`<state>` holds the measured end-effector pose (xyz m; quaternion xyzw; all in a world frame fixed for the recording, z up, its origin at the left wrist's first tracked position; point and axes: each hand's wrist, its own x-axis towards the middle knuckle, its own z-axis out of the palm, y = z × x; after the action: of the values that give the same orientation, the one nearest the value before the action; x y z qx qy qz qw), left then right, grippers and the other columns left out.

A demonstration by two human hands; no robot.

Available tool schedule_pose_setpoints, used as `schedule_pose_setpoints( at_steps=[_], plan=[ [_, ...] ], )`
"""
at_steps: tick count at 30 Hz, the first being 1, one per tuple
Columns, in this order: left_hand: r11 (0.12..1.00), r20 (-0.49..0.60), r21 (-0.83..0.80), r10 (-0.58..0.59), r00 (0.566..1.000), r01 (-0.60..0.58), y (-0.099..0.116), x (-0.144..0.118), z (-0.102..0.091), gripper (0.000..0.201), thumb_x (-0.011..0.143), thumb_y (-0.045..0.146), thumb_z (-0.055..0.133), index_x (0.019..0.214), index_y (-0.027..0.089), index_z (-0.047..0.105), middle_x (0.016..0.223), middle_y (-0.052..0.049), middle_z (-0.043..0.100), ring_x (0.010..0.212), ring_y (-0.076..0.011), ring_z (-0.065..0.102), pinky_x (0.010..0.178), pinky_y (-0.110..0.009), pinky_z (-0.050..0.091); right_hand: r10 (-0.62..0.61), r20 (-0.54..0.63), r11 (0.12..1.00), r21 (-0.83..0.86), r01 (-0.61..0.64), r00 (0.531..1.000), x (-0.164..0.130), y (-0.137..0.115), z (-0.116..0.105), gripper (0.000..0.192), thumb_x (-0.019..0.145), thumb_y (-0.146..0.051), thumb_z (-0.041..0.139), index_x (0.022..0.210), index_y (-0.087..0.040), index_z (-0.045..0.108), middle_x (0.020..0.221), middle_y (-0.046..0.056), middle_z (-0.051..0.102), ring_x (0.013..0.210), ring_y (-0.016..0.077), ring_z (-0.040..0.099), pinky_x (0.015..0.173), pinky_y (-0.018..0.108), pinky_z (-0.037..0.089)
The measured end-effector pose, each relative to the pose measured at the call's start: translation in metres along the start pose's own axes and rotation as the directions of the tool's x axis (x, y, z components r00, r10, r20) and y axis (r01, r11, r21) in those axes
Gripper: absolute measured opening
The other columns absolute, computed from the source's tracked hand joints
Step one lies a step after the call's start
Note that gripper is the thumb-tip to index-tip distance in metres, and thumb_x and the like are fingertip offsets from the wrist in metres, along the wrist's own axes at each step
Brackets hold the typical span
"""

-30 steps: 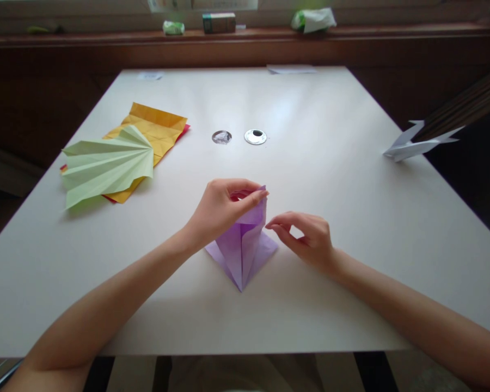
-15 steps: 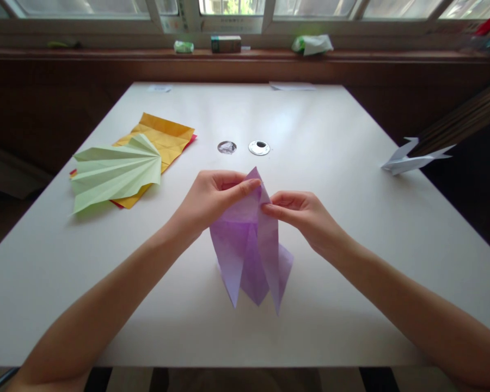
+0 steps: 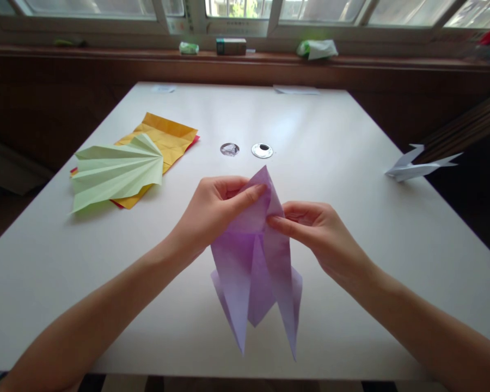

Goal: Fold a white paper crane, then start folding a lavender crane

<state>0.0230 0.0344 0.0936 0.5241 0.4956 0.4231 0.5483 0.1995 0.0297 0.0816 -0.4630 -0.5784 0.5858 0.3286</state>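
Note:
A folded purple paper [image 3: 253, 261] hangs in the air above the white table [image 3: 351, 218], its two long points aimed down toward the front edge. My left hand [image 3: 216, 209] pinches its upper left part, thumb on the near face. My right hand [image 3: 316, 231] pinches the upper right flap between thumb and fingers. The paper's top tip sticks up between both hands.
A pleated light green paper [image 3: 116, 171] lies at the left on orange and red sheets [image 3: 167, 136]. Two round metal grommets [image 3: 262, 151] sit mid-table. A white folded paper bird [image 3: 416, 166] rests at the right edge. Small items line the window sill [image 3: 231, 46].
The purple paper has been lifted off the table and pulled toward me. My right hand, apart from it a second ago, has taken hold of its right flap.

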Motion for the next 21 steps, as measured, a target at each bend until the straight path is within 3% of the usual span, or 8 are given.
schedule_pose_setpoints(
  at_steps=[5,11,21],
  plan=[
    [0.998,0.086,-0.002,-0.066,0.994,0.066,0.001,-0.001,-0.003,0.030,0.068,0.045,0.068,0.074,0.016,0.069,0.066,-0.002,0.065,0.054,-0.0133,0.057,0.044,-0.020,0.038,-0.013,-0.026,1.000,0.016,0.013,1.000,-0.001,0.001,0.000,0.017,0.073,-0.037,0.068,0.075,-0.020,0.069,0.072,0.002,0.068,0.063,0.0140,0.061,0.055,0.023,0.047],
    [0.994,0.067,-0.056,-0.095,0.993,0.099,-0.002,-0.005,0.000,0.033,0.071,0.049,0.064,0.074,0.017,0.069,0.065,-0.003,0.066,0.055,-0.0159,0.060,0.044,-0.022,0.041,-0.022,-0.068,1.000,-0.011,0.021,0.997,-0.003,-0.002,0.002,0.024,0.071,-0.043,0.068,0.075,-0.020,0.069,0.073,0.003,0.068,0.063,0.0156,0.061,0.055,0.026,0.047],
    [1.000,0.138,-0.030,0.002,0.990,0.002,0.009,-0.005,-0.001,0.025,0.065,0.034,0.072,0.085,0.020,0.071,0.083,-0.003,0.070,0.075,-0.0194,0.065,0.057,-0.022,0.049,-0.019,-0.054,0.999,-0.037,0.017,0.998,-0.003,0.000,0.002,0.023,0.073,-0.041,0.067,0.070,-0.019,0.067,0.065,0.000,0.061,0.059,0.0113,0.054,0.050,0.022,0.040]
  ],
)
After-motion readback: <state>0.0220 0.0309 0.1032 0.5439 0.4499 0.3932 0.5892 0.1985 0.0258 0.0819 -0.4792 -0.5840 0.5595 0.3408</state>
